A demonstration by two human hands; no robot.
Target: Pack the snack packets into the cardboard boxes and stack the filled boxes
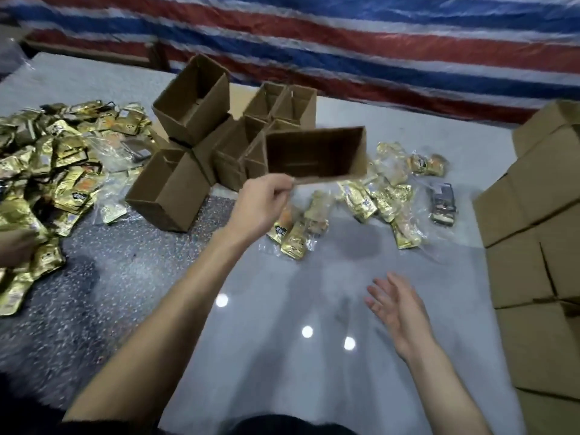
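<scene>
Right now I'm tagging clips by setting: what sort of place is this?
Probably a small hand-packing workspace: a heap of gold snack packets, open cardboard boxes waiting beside it, and closed boxes stacked at the right.

The one head-worn, wide-angle camera is looking forward and steeply down, sitting close over the glossy grey surface (pixel 282 372). It is framing the left hand (pixel 266 200) and right hand (pixel 397 309) mid-picture, with the striped tarp (pixel 345 42) filling the far edge.

boxes (pixel 315 153): matt cardboard | packets (pixel 47 171): glossy gold, perhaps foil | floor (pixel 314 372): glossy
</scene>
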